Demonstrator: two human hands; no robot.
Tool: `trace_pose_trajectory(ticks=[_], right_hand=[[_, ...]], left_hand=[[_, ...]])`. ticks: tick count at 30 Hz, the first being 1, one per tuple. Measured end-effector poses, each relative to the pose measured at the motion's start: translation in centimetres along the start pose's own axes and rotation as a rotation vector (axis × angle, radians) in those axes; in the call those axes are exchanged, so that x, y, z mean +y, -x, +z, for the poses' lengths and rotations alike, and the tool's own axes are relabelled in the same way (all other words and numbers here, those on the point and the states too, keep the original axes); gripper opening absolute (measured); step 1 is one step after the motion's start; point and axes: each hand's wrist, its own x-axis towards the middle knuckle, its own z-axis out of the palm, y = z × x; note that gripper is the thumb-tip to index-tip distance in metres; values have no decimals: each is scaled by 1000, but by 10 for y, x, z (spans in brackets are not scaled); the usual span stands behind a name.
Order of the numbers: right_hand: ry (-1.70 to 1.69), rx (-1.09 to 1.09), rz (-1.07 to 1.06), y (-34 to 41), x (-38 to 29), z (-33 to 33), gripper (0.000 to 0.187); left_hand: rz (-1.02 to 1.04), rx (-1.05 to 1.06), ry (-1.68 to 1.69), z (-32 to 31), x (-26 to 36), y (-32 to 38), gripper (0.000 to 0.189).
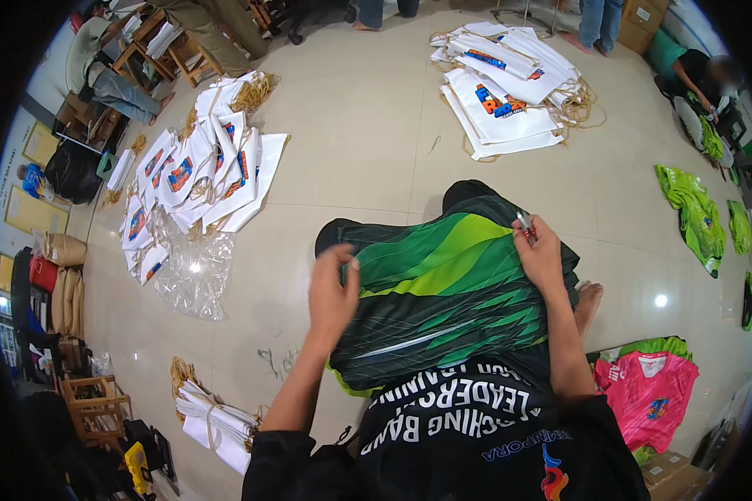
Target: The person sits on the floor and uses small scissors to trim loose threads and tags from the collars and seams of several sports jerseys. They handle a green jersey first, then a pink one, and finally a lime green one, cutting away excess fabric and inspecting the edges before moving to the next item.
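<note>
A dark green jersey (438, 288) with bright green bands lies spread over the lap. My right hand (537, 250) rests at its right edge and holds a small tool (526, 227) with a metal tip, too small to name surely, between thumb and fingers. My left hand (335, 294) is just at the jersey's left edge, fingers slightly curled and somewhat blurred; nothing shows in it.
White printed bags (182, 175) with tan cords and clear plastic (197, 275) lie to the left; another bag pile (501, 106) lies ahead. A bundle (213, 413) is at lower left. Pink (648, 394) and lime jerseys (695, 216) lie right. A seated person (695, 81) handles green cloth.
</note>
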Motion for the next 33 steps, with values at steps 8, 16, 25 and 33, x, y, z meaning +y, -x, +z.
trace_pose_trajectory(ticks=[8,16,25,33], right_hand=[[-25,-66,-70,-4,-31,0,12],[-132,-457,-277,-4,-119,70,23],[-206,-924,-254,25,-123,122,19],[-360,-772,-70,50,-108,136,16]], left_hand=[[-182,46,28,29,-56,-40,13],[19,55,425,-4,16,23,14],[-185,135,598,-4,13,45,25],[-314,187,971,34,49,64,16]])
